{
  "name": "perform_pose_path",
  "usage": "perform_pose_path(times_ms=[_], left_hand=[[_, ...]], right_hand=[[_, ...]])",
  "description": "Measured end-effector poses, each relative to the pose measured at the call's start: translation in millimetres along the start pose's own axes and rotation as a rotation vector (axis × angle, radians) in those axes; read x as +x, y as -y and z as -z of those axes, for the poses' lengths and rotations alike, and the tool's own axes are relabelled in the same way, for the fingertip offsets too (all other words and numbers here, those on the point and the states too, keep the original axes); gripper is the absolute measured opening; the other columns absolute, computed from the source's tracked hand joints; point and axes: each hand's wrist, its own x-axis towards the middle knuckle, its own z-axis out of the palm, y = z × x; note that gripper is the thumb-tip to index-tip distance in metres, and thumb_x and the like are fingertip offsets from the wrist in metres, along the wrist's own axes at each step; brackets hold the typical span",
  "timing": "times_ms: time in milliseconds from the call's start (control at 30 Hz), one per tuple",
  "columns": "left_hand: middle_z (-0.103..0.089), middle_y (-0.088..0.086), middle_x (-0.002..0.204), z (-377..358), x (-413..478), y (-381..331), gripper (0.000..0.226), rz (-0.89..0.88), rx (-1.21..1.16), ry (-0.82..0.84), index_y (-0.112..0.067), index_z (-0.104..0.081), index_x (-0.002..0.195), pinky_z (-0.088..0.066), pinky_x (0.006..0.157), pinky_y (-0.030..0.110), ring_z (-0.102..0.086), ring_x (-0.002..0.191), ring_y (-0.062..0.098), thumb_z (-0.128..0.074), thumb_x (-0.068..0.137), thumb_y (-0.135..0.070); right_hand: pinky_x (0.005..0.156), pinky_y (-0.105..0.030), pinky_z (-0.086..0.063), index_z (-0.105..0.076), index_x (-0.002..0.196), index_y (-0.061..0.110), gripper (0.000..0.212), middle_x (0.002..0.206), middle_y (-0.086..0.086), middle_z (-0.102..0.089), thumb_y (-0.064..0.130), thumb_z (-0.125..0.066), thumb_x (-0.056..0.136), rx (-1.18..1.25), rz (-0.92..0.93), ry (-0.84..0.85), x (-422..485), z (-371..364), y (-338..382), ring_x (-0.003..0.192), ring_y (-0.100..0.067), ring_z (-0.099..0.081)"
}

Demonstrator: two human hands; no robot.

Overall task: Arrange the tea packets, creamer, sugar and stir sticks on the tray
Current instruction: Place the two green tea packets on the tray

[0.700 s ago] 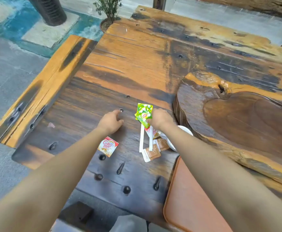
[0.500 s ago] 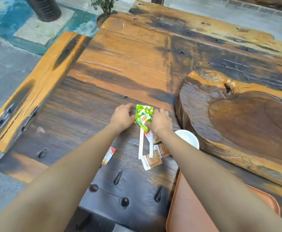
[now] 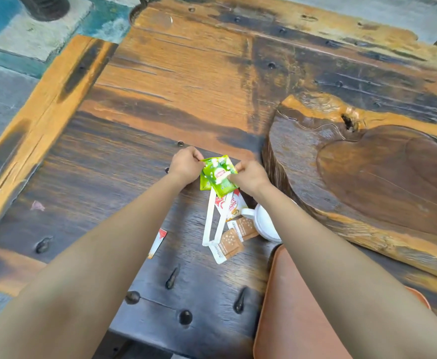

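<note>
Green tea packets (image 3: 218, 175) are pinched between both hands just above the dark wooden table. My left hand (image 3: 186, 165) grips their left top corner and my right hand (image 3: 251, 174) grips the right edge. Below them lie two white stir sticks (image 3: 210, 218), a red-and-white creamer packet (image 3: 231, 204) and two brown sugar packets (image 3: 234, 238). A second creamer packet (image 3: 158, 242) shows partly from under my left forearm. The orange-brown tray (image 3: 279, 314) sits at the near right, mostly under my right arm.
A white cup (image 3: 262, 221) stands by the sugar packets, partly behind my right wrist. A thick raised wooden slab (image 3: 367, 172) fills the right side. Metal studs (image 3: 185, 317) dot the table's near edge. A wooden bench (image 3: 38, 117) runs along the left.
My left hand has moved right from the table surface and taken hold of the tea packets that my right hand was holding. The view has shifted nearer.
</note>
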Motion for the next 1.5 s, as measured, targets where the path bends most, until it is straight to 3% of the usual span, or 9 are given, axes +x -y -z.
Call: perform_pose_path(times_ms=[167,367,600,733,867,1100,1233,1333,1500], left_hand=[[-0.052,0.000,0.070,5.0,-7.3,6.2,0.027,0.161,-0.517,-0.057,-0.023,-0.044,0.065,-0.053,0.083,0.043,-0.057,0.084,0.025,-0.053,0.084,-0.006],[-0.053,-0.002,0.072,26.5,-27.8,-11.1,0.023,0.130,-0.895,-0.237,-0.023,-0.046,0.074,-0.049,0.051,0.021,-0.055,0.058,0.004,-0.045,0.089,-0.005],[-0.074,-0.006,0.063,31.5,-68.6,-2.9,0.015,0.303,-1.400,-0.040,-0.014,-0.057,0.091,-0.058,0.055,0.023,-0.070,0.059,0.006,-0.043,0.095,-0.016],[-0.074,-0.007,0.061,27.0,-96.0,-11.1,0.016,0.256,-1.386,0.003,-0.014,-0.058,0.087,-0.058,0.060,0.021,-0.070,0.061,0.004,-0.044,0.094,-0.010],[-0.075,-0.009,0.066,27.1,-121.4,-22.5,0.021,0.171,-1.330,0.054,-0.017,-0.060,0.089,-0.057,0.062,0.017,-0.070,0.065,0.001,-0.042,0.093,-0.006],[-0.076,-0.007,0.073,3.0,-178.1,-22.9,0.044,0.205,-1.209,0.159,-0.021,-0.076,0.073,-0.058,0.063,0.019,-0.071,0.068,0.005,-0.041,0.092,-0.003],[-0.077,0.000,0.083,-18.4,-203.9,-17.4,0.028,0.235,-1.135,0.225,-0.012,-0.064,0.107,-0.060,0.061,0.026,-0.072,0.073,0.012,-0.045,0.088,-0.003],[-0.069,0.014,0.103,-32.0,-218.9,-17.9,0.035,0.270,-1.078,0.250,-0.002,-0.056,0.120,-0.059,0.072,0.034,-0.069,0.082,0.020,-0.049,0.085,-0.001],[-0.076,0.001,0.075,-46.7,-231.5,-26.5,0.020,0.293,-1.048,0.239,-0.010,-0.063,0.096,-0.059,0.065,0.029,-0.071,0.064,0.010,-0.050,0.085,0.002]], right_hand=[[0.064,-0.033,-0.046,-0.047,0.059,0.021,0.031,0.071,-0.004,-0.058,0.009,-0.067,0.079,0.299,0.033,-0.063,-13.7,27.3,9.3,0.068,-0.018,-0.054],[0.054,-0.019,-0.042,-0.057,0.073,0.020,0.016,0.073,0.001,-0.061,0.012,-0.062,0.085,0.615,-0.025,-0.088,-73.9,72.8,-3.5,0.064,-0.008,-0.055],[0.052,-0.020,-0.040,-0.062,0.078,0.012,0.008,0.059,0.007,-0.066,0.006,-0.062,0.084,0.793,-0.306,-0.285,-197.8,62.2,-114.9,0.049,0.000,-0.056],[0.047,-0.011,-0.044,-0.060,0.073,0.013,0.016,0.055,0.006,-0.068,0.002,-0.061,0.084,0.771,-0.391,-0.351,-227.5,34.9,-162.7,0.050,0.001,-0.061],[0.075,-0.041,-0.051,-0.059,0.076,0.021,0.012,0.082,-0.011,-0.070,0.015,-0.067,0.082,0.562,-0.362,-0.293,-217.9,21.1,-179.1,0.078,-0.025,-0.063],[0.102,-0.038,-0.039,-0.050,0.122,0.011,0.046,0.124,-0.011,-0.052,0.025,-0.064,0.081,-0.270,-0.010,-0.415,-230.3,35.5,-178.5,0.118,-0.030,-0.045],[0.115,-0.032,-0.010,-0.034,0.140,0.016,0.063,0.151,-0.006,-0.032,0.026,-0.062,0.084,-0.385,0.267,-0.201,-218.1,24.6,-183.0,0.141,-0.027,-0.024],[0.119,-0.039,-0.015,-0.033,0.141,0.013,0.064,0.152,-0.008,-0.030,0.027,-0.061,0.085,-0.390,0.242,-0.162,-210.7,16.0,-186.6,0.142,-0.027,-0.023],[0.116,-0.042,-0.024,-0.040,0.137,0.010,0.062,0.146,-0.011,-0.038,0.030,-0.063,0.083,-0.364,0.236,-0.218,-203.1,11.2,-187.2,0.137,-0.031,-0.030]])
